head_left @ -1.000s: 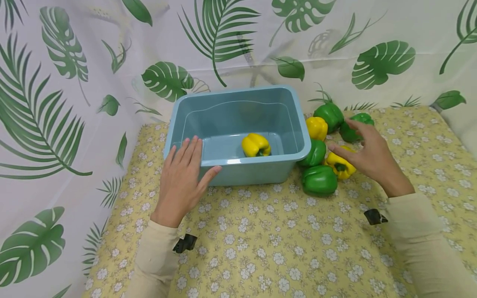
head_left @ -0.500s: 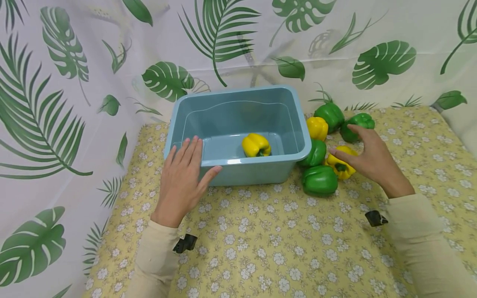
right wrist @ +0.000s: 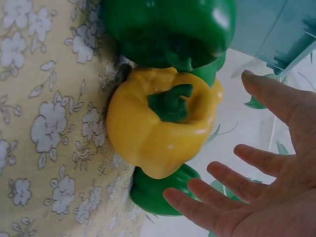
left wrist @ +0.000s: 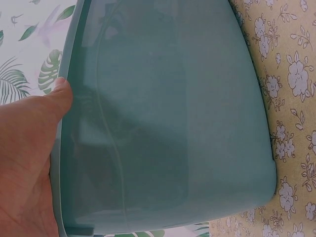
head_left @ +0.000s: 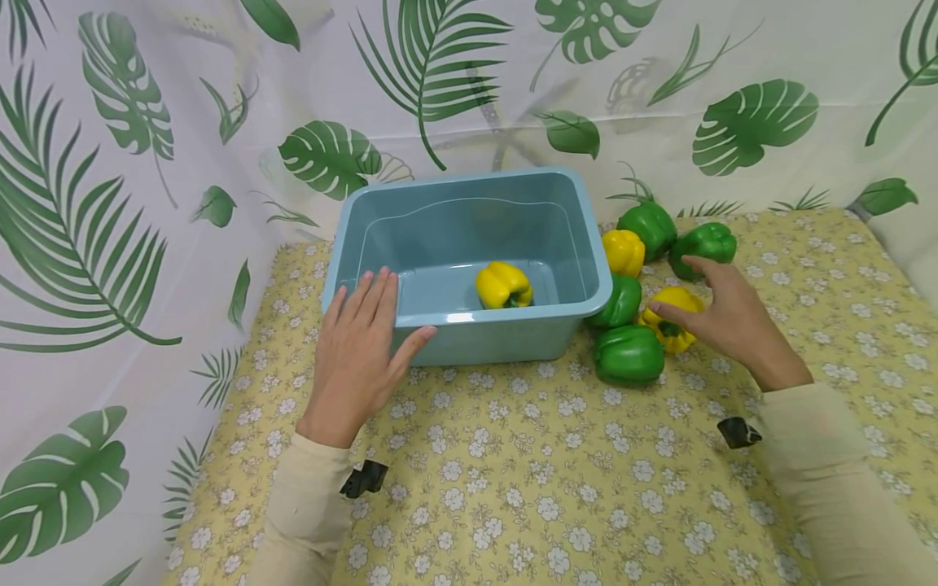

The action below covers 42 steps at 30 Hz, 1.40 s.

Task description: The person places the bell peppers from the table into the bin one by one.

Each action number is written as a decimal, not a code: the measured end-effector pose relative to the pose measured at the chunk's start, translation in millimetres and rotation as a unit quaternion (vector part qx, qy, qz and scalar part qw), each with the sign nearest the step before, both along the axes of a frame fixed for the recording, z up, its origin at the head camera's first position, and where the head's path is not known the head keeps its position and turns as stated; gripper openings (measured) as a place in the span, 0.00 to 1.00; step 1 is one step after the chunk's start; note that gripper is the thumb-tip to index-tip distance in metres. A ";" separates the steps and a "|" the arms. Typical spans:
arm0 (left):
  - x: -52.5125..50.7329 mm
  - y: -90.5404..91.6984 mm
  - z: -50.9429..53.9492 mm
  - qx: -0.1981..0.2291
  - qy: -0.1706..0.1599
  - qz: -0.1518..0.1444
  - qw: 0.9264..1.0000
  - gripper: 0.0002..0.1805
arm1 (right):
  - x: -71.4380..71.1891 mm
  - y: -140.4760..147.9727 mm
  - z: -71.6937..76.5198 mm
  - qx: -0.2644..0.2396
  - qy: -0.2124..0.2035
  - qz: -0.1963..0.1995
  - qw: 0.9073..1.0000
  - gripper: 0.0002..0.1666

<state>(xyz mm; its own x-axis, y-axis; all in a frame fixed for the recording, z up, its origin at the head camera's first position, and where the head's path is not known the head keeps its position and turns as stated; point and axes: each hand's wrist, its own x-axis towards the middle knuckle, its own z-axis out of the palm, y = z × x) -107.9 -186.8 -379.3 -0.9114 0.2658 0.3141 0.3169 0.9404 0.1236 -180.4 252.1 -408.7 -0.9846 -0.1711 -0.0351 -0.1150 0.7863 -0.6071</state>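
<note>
- A yellow bell pepper (right wrist: 160, 138) is seen on the table, right of the bin, with its green stem turned toward the near side.
- By the right hand (head_left: 729, 317) nothing is grasped: its fingers are spread, its thumb is held away from them, and in the right wrist view a gap is shown between hand and pepper.
- Just left of that pepper, a near green pepper (head_left: 628, 356) is seen lying on its side; behind it a middle green pepper (head_left: 619, 301) is partly hidden by the bin's rim.
- Farther back, a second yellow pepper (head_left: 624, 252) is set close to the bin's right wall, with a far green pepper (head_left: 649, 229) placed just beyond it.
- To the right of these, another green pepper (head_left: 703, 248) is placed beyond the right hand.
- The blue bin (head_left: 487, 338) is touched by the left hand (head_left: 359, 350) at the left end of its near rim; the fingers are laid straight over the edge, the thumb kept outside.
- On the bin's floor, right of centre, one more yellow pepper (head_left: 502, 285) is held.
- Everything is stood on a yellow flowered tablecloth (head_left: 513, 456), backed by a white leaf-printed cloth (head_left: 242, 73).
- Both forearms are covered by pale sleeves (head_left: 813, 439).
</note>
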 end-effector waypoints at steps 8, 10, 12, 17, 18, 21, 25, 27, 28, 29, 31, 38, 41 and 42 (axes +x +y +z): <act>0.1 -0.6 -0.2 0.001 -0.004 0.002 1.000 0.46 | -0.3 1.1 -4.8 0.008 -0.015 0.003 1.000 0.56; 0.1 -0.6 -0.2 0.001 -0.003 0.002 1.000 0.46 | -0.3 1.3 -5.6 0.011 -0.019 0.003 1.000 0.56; 0.0 -0.7 -0.2 0.000 -0.002 0.002 1.000 0.46 | 0.1 0.9 -6.3 0.011 -0.023 0.003 1.000 0.55; 0.0 -0.8 -0.6 -0.001 0.001 0.001 1.000 0.47 | 0.0 1.5 -8.5 0.005 -0.027 0.006 1.000 0.53; 0.0 -0.8 -0.7 -0.001 0.001 0.001 1.000 0.47 | 0.0 1.7 -9.2 0.003 -0.027 0.007 1.000 0.53; 0.1 -0.8 -0.8 0.000 0.002 0.001 1.000 0.47 | -0.1 1.7 -10.8 -0.002 -0.030 0.008 1.000 0.53; 0.2 -0.6 -0.7 0.002 0.001 0.001 1.000 0.47 | 0.1 1.2 -11.9 -0.006 -0.036 0.005 0.999 0.53; 0.2 -0.6 -0.6 0.003 0.000 0.001 1.000 0.47 | 0.4 1.4 -12.3 -0.009 -0.038 0.005 0.999 0.53; 0.1 -0.6 -0.5 0.003 -0.001 0.000 1.000 0.47 | 0.7 1.5 -12.5 -0.008 -0.040 0.005 0.999 0.53; 0.1 -0.5 -0.4 0.003 -0.002 0.000 1.000 0.47 | 0.8 1.8 -12.9 -0.008 -0.041 0.005 0.999 0.54; 0.0 -0.5 -0.3 0.002 -0.002 0.000 1.000 0.47 | 1.0 2.2 -13.6 -0.009 -0.042 0.006 0.999 0.54; -0.1 0.0 0.3 0.004 0.000 -0.001 1.000 0.46 | 0.0 2.5 -17.6 -0.007 -0.038 0.007 0.999 0.55; -0.1 -0.1 0.3 0.004 0.000 -0.001 1.000 0.46 | -0.7 2.6 -18.8 -0.009 -0.040 0.008 0.999 0.55; -0.1 -0.1 0.3 0.004 0.000 -0.001 1.000 0.46 | -0.8 2.2 -19.0 -0.010 -0.039 0.009 0.999 0.54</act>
<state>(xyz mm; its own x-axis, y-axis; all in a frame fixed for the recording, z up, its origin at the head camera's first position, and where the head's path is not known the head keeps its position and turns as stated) -108.0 -186.9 -378.9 -0.9112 0.2644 0.3159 0.3180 0.9390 0.1312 -181.2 254.3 -427.6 -0.9759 -0.1895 -0.1087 -0.0798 0.7724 -0.6301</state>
